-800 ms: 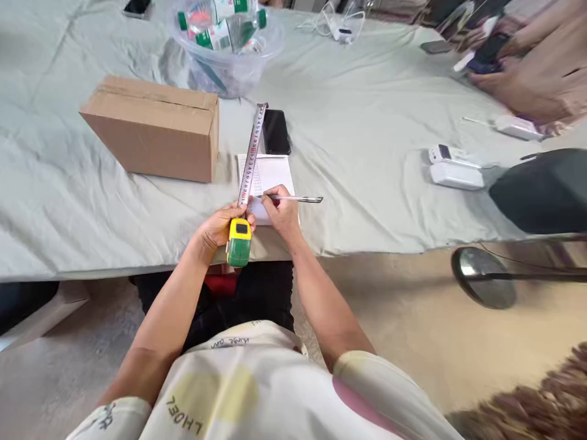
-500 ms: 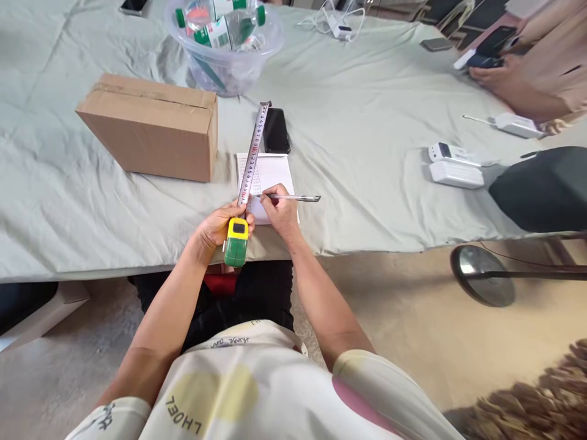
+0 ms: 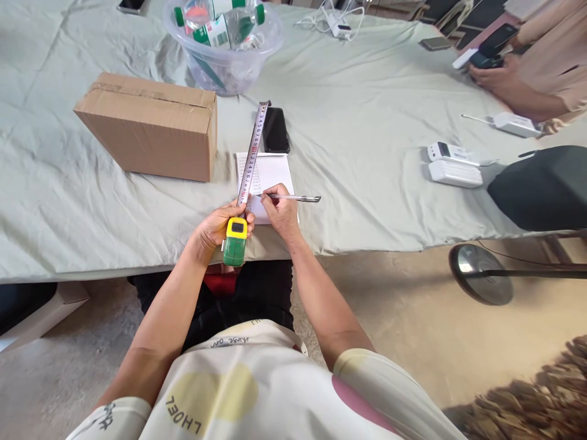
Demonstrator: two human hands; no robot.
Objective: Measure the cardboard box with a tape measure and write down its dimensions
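My left hand (image 3: pixel 215 227) is closed around a tape measure (image 3: pixel 235 241) with a yellow and green case, held at the table's front edge. Its blade, pulled out some way, slants away over the left side of a white notepad (image 3: pixel 275 171) that bears columns of handwriting. Between the thumb and fingers of my right hand (image 3: pixel 282 211) is a pen (image 3: pixel 298 198), its tip at the page beside the blade. Beyond the notepad lies a black phone (image 3: pixel 276 130), close to the blade's far end. A closed cardboard box (image 3: pixel 156 137) stands to the left.
A clear plastic tub (image 3: pixel 224 61) of bottles stands behind the box. White power strips (image 3: pixel 455 173) and a dark rounded object (image 3: pixel 541 189) are on the right. Another person's hand (image 3: pixel 490 76) holds a device at the far right. Green cloth (image 3: pixel 358 153) covers the table.
The tape measure's case has shifted very slightly left. Both hands otherwise keep the same pose, and the pen stays at the page.
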